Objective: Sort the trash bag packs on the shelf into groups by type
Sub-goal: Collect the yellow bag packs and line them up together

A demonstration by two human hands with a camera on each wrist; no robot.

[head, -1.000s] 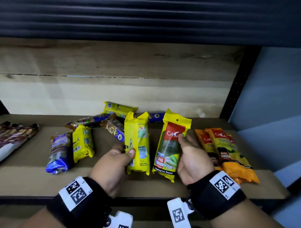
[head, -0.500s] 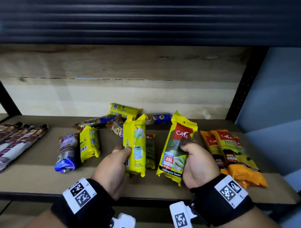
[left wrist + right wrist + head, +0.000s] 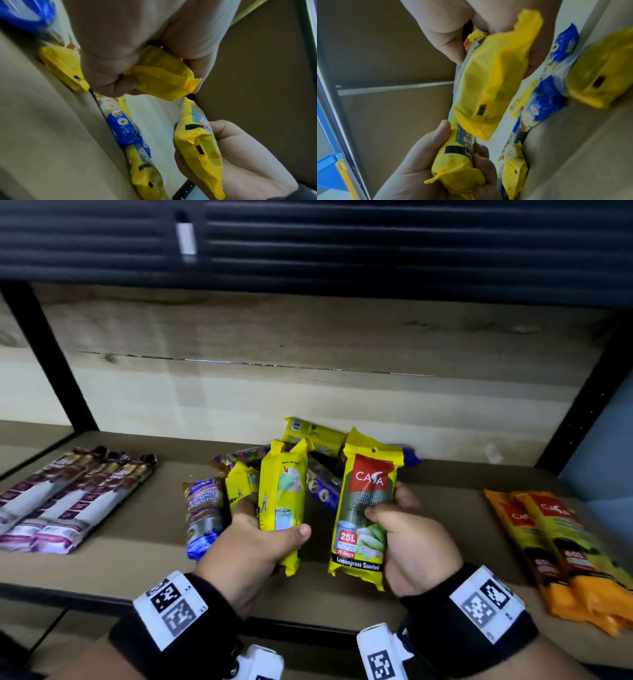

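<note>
On the wooden shelf (image 3: 445, 508), my left hand (image 3: 274, 517) grips a narrow yellow pack (image 3: 282, 494) upright, thumb across its front. My right hand (image 3: 388, 505) holds a wider yellow Casa 25L pack (image 3: 366, 481) with a red label, also upright, close beside the first. Both packs are raised above the shelf board near its front edge. The left wrist view shows fingers curled round the narrow pack's end (image 3: 161, 79) and the Casa pack (image 3: 197, 146) in the other hand. In the right wrist view the Casa pack (image 3: 493, 75) sits above the narrow pack (image 3: 457, 167).
Orange Casa 60L packs (image 3: 561, 549) lie at the right. Long purple-and-white packs (image 3: 65, 501) lie in a row at the left. A blue pack (image 3: 202, 515), a small yellow pack (image 3: 239, 484) and a mixed pile (image 3: 315, 433) sit behind my hands. Black posts frame the shelf.
Both hands have lifted their packs off the shelf board and drawn them toward the front edge. My left thumb now lies across the narrow pack's front.
</note>
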